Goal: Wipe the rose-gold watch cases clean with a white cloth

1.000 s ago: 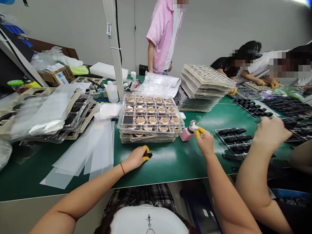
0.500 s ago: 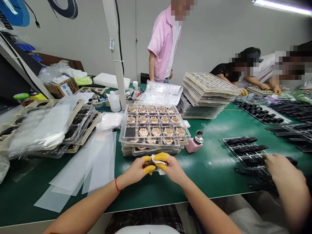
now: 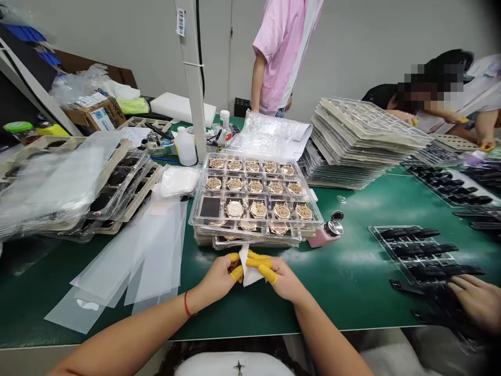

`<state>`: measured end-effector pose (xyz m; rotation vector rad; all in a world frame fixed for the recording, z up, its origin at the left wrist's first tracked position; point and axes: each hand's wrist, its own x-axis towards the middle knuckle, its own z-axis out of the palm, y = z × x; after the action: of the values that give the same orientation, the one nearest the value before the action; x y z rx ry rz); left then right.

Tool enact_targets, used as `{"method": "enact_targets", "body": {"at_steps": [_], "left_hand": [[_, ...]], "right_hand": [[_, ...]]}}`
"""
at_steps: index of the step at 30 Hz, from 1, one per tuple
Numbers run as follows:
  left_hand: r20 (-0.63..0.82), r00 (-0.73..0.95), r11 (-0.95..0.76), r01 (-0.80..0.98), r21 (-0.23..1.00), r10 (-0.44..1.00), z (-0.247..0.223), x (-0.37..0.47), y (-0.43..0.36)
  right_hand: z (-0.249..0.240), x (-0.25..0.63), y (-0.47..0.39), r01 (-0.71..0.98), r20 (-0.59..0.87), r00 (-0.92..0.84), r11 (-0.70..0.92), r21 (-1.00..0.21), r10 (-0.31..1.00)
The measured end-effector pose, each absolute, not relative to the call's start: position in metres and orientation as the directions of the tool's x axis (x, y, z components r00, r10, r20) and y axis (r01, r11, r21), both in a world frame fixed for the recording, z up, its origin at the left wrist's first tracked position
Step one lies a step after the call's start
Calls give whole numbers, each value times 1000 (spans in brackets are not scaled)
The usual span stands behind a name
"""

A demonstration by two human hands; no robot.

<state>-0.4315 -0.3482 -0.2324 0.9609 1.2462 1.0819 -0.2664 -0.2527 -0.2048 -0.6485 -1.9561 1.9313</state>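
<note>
Yellow finger covers are on the fingers of both hands. My left hand is closed round a small dark object, mostly hidden behind the cloth. A white cloth is pinched in my right hand and pressed against that object. Just beyond the hands lies a stack of clear trays holding gold-coloured round watch cases; the front left compartment of the top tray shows only a dark square. To the right of the trays stands a pink bottle with a metal top.
Translucent sheets and stacked trays lie at left. A tall tray stack stands back right. Black straps lie near a co-worker's hand. A white post rises behind; a person in pink stands beyond.
The view has tilted down and shifted. The cloth now stands up over the dark object, hiding more of it, and my right fingers have spread along the cloth. The co-worker's hand has moved lower.
</note>
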Motion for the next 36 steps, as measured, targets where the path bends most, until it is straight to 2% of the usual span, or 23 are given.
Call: {"method": "enact_targets", "body": {"at_steps": [4, 6, 8, 10, 12, 14, 16, 18, 20, 22, 24, 28, 31, 33, 34, 36], "left_hand": [[-209, -10, 209, -9, 978, 978, -232, -433, -347], [-199, -17, 200, 78, 977, 980, -232, -435, -348], [-160, -29, 162, 239, 957, 987, -234, -437, -350], [-59, -28, 65, 467, 882, 998, -237, -438, -353], [71, 22, -67, 670, 739, 997, -239, -438, -356], [142, 83, -155, 766, 624, 986, -239, -437, -357], [125, 70, -134, 761, 635, 990, -238, -435, -357], [31, 0, -23, 663, 749, 1000, -235, -434, -355], [-56, -54, 76, 549, 832, 997, -233, -434, -353], [-81, -75, 109, 530, 841, 994, -233, -434, -352], [-58, -65, 85, 618, 781, 996, -234, -435, -352], [38, 12, -31, 821, 571, 999, -237, -435, -355], [90, 83, -118, 843, 525, 992, -239, -434, -357], [72, 85, -111, 744, 658, 994, -237, -433, -358], [34, 69, -70, 630, 773, 997, -235, -432, -358], [-95, 35, 81, 273, 959, 995, -229, -430, -357]], "right_hand": [[-212, -272, -255, 120, -224, -696, -198, -973, 682], [-215, -274, -256, 107, -264, -686, -265, -958, 678], [-217, -277, -257, 88, -284, -689, -312, -946, 666], [-219, -281, -260, 66, -287, -667, -329, -942, 688], [-222, -286, -264, 50, -311, -626, -361, -931, 715], [-225, -291, -266, 44, -364, -593, -423, -905, 718], [-226, -292, -267, 41, -400, -577, -464, -885, 712], [-225, -289, -265, 30, -390, -573, -457, -889, 721], [-223, -284, -262, 42, -342, -595, -397, -917, 727], [-221, -279, -259, 85, -292, -632, -310, -947, 718], [-221, -277, -259, 114, -258, -654, -244, -963, 711], [-223, -283, -263, 77, -233, -643, -241, -968, 730], [-224, -290, -266, 61, -282, -612, -311, -948, 739], [-224, -291, -267, 39, -347, -575, -399, -916, 741], [-223, -289, -267, 7, -373, -546, -442, -897, 750], [-219, -283, -270, -93, -405, -476, -503, -859, 781]]}}
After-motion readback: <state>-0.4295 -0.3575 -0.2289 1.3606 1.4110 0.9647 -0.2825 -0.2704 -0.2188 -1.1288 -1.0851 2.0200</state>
